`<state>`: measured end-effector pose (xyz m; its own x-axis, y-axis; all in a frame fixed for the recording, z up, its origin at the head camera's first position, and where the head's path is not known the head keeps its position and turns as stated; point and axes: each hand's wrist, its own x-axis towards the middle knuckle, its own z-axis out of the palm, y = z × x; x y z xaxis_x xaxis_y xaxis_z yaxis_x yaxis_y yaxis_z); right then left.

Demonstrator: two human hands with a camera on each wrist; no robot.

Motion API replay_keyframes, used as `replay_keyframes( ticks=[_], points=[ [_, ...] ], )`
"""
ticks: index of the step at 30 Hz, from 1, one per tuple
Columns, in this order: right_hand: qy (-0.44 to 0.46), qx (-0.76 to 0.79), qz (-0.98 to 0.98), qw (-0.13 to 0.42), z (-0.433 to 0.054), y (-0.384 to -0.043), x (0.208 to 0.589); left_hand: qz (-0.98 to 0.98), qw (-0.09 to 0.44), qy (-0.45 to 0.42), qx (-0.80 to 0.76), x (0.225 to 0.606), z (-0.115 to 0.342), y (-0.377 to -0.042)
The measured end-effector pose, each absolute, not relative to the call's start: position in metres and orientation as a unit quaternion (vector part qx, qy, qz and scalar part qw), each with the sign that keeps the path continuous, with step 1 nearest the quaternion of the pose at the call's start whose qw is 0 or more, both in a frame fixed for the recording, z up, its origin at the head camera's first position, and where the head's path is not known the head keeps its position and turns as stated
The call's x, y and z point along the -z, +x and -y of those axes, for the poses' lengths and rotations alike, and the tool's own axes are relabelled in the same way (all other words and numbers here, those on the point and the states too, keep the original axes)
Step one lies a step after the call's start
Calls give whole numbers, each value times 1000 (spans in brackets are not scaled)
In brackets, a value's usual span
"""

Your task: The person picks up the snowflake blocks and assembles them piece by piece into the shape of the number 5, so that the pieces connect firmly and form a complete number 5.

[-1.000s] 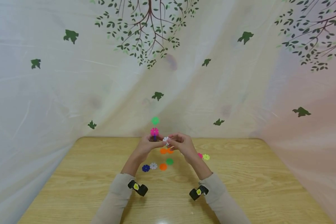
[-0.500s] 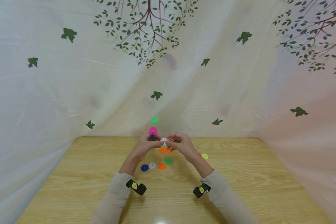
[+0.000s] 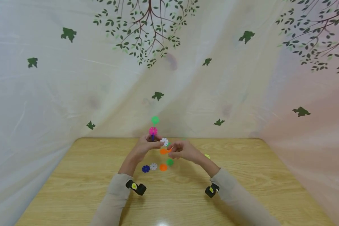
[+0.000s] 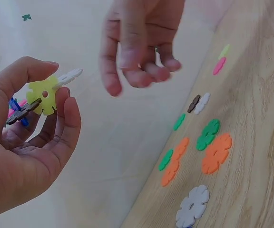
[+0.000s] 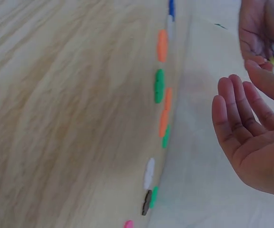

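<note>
My left hand (image 3: 142,147) holds up a chain of flower-shaped plastic discs with notched rims. At its top in the head view are a green disc (image 3: 155,120) and a pink disc (image 3: 153,131). Seen from the left wrist, thumb and fingers pinch a yellow disc (image 4: 49,99); a white disc (image 4: 70,76) juts from one side, and a dark brown disc (image 4: 23,113) and a blue disc (image 4: 18,105) join the other. My right hand (image 3: 186,151) is a short way to the right, fingers loosely bent, holding nothing. Its palm shows in the right wrist view.
Loose discs lie on the wooden table (image 3: 243,182): dark blue (image 3: 145,169), white (image 3: 153,166), orange (image 3: 163,167) and green (image 3: 170,162) ones, with more behind. A yellow disc (image 3: 207,156) lies beyond my right wrist. A printed cloth (image 3: 115,94) hangs behind the table.
My right hand has let go of the white disc and moved right and slightly down. The left hand stays nearly in place with the chain.
</note>
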<state>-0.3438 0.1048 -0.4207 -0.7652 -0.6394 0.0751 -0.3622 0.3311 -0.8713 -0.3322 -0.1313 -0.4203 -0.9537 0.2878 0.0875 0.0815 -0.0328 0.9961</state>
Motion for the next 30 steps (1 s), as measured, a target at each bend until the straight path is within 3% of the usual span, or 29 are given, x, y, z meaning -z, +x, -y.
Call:
replay_keyframes(
  ticks=[9,30],
  points=[
    [-372,395,-820,182,-95,-348,441,-695,75,138,-702,417,138,-333],
    [-429,301,-837,160,-79,-354,457,-708,86,149,-685,417,137,-332]
  ],
)
